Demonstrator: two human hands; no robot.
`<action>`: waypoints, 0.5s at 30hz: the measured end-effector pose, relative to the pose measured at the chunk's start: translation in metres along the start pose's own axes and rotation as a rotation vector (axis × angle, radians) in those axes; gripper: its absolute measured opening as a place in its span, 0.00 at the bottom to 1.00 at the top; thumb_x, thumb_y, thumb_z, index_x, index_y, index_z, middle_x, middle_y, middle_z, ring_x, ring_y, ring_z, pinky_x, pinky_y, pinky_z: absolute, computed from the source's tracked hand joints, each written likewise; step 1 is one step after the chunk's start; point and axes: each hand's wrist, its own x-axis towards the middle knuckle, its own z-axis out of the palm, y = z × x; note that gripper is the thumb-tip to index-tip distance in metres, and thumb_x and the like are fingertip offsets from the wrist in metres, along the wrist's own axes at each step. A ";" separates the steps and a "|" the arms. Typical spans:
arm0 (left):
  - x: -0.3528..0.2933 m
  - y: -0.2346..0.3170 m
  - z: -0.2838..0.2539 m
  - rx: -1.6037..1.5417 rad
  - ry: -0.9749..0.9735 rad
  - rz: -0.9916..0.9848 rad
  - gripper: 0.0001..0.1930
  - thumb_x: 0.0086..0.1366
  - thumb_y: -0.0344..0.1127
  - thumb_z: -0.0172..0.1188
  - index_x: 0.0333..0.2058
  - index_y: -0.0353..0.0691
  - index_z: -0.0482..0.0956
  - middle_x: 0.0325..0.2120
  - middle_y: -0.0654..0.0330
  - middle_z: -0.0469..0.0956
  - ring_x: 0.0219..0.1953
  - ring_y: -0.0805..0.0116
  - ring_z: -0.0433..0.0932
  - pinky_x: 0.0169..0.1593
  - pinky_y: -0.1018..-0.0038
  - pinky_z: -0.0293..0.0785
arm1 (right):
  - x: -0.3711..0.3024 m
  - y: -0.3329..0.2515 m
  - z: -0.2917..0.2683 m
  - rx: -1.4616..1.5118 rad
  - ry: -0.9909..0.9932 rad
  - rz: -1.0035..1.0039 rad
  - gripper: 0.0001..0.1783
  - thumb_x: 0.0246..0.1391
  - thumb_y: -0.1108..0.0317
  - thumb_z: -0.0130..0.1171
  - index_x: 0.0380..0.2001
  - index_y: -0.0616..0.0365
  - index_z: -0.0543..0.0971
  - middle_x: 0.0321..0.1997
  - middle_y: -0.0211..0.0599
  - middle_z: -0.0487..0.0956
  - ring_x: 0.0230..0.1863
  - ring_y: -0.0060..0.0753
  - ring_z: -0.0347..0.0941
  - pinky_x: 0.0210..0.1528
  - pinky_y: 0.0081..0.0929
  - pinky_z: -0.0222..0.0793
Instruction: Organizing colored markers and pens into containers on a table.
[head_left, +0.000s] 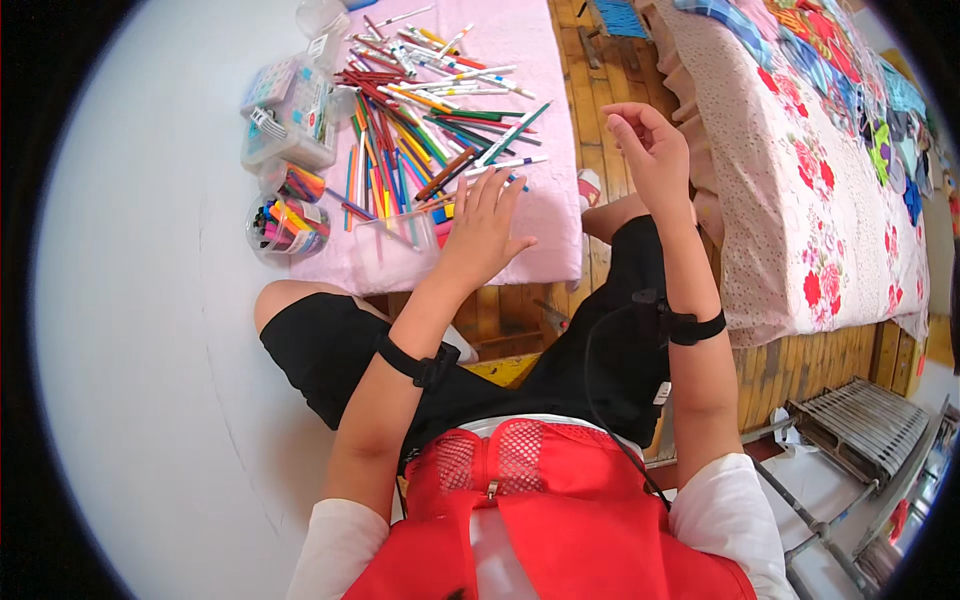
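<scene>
My left hand (482, 230) is open above the near edge of the pink-covered table, its fingers spread and reaching over the closest pencils. A clear plastic tray (385, 250) lies beside its wrist. Beyond the fingertips is a loose heap of coloured pencils (415, 150) mixed with white-barrelled markers (500, 142). To the right, my right hand (652, 150) is raised past the table's side, over the gap by the bed. Its fingers are loosely curled, and I see nothing held in them.
Along the table's left side stand a clear tub of markers (290, 225) and a lidded plastic box (300, 130), close to the white wall (150, 300). On the right is a bed with a floral cover (800, 230) and piled clothes. A metal rack (865, 430) stands lower right.
</scene>
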 end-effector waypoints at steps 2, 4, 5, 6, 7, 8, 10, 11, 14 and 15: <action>0.006 0.008 -0.004 0.010 0.005 0.026 0.40 0.56 0.46 0.69 0.65 0.44 0.61 0.64 0.49 0.60 0.70 0.49 0.54 0.71 0.44 0.42 | -0.003 -0.006 -0.010 0.013 -0.004 0.011 0.08 0.62 0.71 0.59 0.42 0.61 0.82 0.32 0.23 0.79 0.31 0.13 0.70 0.35 0.13 0.66; 0.009 0.015 -0.014 0.043 0.031 0.064 0.39 0.56 0.45 0.69 0.64 0.44 0.62 0.64 0.48 0.60 0.69 0.49 0.55 0.71 0.45 0.43 | -0.005 -0.018 -0.012 0.034 -0.021 0.007 0.08 0.62 0.71 0.59 0.43 0.61 0.82 0.32 0.23 0.79 0.31 0.13 0.70 0.36 0.12 0.66; 0.010 0.016 -0.014 0.051 0.034 0.060 0.39 0.56 0.45 0.69 0.64 0.44 0.62 0.64 0.48 0.60 0.69 0.49 0.55 0.71 0.45 0.43 | -0.007 -0.017 -0.011 0.025 -0.040 0.017 0.08 0.62 0.71 0.59 0.42 0.61 0.82 0.31 0.23 0.79 0.31 0.13 0.70 0.35 0.13 0.66; 0.010 0.015 -0.016 0.062 0.034 0.045 0.37 0.56 0.44 0.69 0.63 0.43 0.64 0.63 0.48 0.61 0.69 0.49 0.56 0.70 0.45 0.45 | -0.007 -0.017 -0.009 0.018 -0.062 0.026 0.08 0.62 0.71 0.58 0.42 0.60 0.82 0.31 0.23 0.79 0.31 0.13 0.70 0.35 0.13 0.66; 0.011 0.014 -0.019 0.075 0.035 0.028 0.36 0.57 0.43 0.69 0.62 0.43 0.65 0.63 0.47 0.62 0.68 0.48 0.57 0.70 0.46 0.47 | -0.006 -0.012 -0.003 0.028 -0.071 0.019 0.08 0.62 0.71 0.58 0.42 0.60 0.82 0.31 0.23 0.79 0.31 0.13 0.70 0.35 0.13 0.66; 0.011 0.009 -0.022 0.084 0.038 0.022 0.36 0.57 0.43 0.69 0.62 0.43 0.65 0.63 0.47 0.62 0.68 0.48 0.57 0.70 0.46 0.47 | -0.006 -0.008 0.004 0.045 -0.070 -0.002 0.08 0.61 0.70 0.59 0.41 0.61 0.82 0.29 0.23 0.79 0.30 0.13 0.70 0.34 0.14 0.66; 0.009 -0.007 -0.034 0.064 0.035 -0.017 0.32 0.59 0.41 0.67 0.60 0.41 0.67 0.61 0.46 0.65 0.65 0.46 0.62 0.67 0.50 0.55 | -0.002 -0.004 0.017 -0.006 -0.118 -0.006 0.08 0.59 0.70 0.61 0.39 0.60 0.83 0.27 0.25 0.78 0.30 0.15 0.71 0.34 0.17 0.67; 0.007 -0.018 -0.042 0.075 0.040 -0.028 0.32 0.59 0.41 0.67 0.60 0.41 0.67 0.61 0.46 0.65 0.65 0.46 0.62 0.67 0.50 0.55 | 0.002 0.003 0.026 0.003 -0.128 -0.013 0.08 0.59 0.70 0.61 0.39 0.60 0.83 0.27 0.25 0.78 0.30 0.15 0.71 0.34 0.17 0.67; 0.003 -0.055 -0.068 0.058 -0.002 -0.143 0.28 0.62 0.37 0.64 0.58 0.32 0.68 0.56 0.41 0.69 0.60 0.42 0.67 0.63 0.57 0.63 | 0.009 0.026 0.061 -0.084 -0.251 -0.085 0.08 0.55 0.70 0.62 0.38 0.58 0.82 0.34 0.37 0.81 0.35 0.29 0.76 0.39 0.27 0.72; 0.003 -0.077 -0.076 0.067 0.004 -0.167 0.28 0.62 0.37 0.64 0.58 0.32 0.68 0.56 0.41 0.69 0.60 0.42 0.67 0.63 0.57 0.63 | 0.012 0.029 0.075 -0.073 -0.274 -0.090 0.08 0.55 0.70 0.62 0.38 0.58 0.82 0.34 0.37 0.81 0.35 0.29 0.76 0.39 0.27 0.72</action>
